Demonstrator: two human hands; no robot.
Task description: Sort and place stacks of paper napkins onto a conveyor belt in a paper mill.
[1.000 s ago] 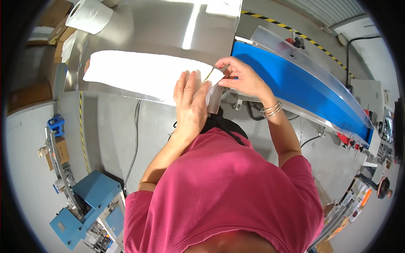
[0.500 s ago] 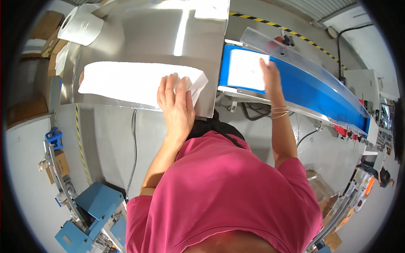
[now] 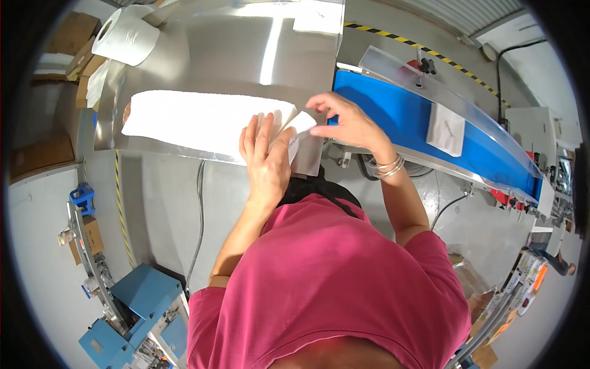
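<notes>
A long row of thin white packets (image 3: 190,120), leaning tightly against one another, lies along the front edge of the metal table. My left hand (image 3: 267,163) rests over its right end, fingers spread on top. By its thumb the end packet (image 3: 301,128) tilts away from the row. My right hand (image 3: 353,123) is beside that packet, thumb and fingers apart around its right corner; whether they touch it I cannot tell. To the right, a single flat white packet (image 3: 446,130) with small grey print lies on the blue conveyor belt (image 3: 393,104).
A large white roll (image 3: 126,37) stands at the table's far left. White paper (image 3: 318,15) lies at its far right corner. A clear guard (image 3: 455,92) runs along the belt's far side. Blue machine boxes (image 3: 144,295) are at lower left, cables (image 3: 200,215) below the table.
My right hand has let go of a packet on the belt and come left to the row's end. That packet has travelled right along the belt. My left hand stays on the row.
</notes>
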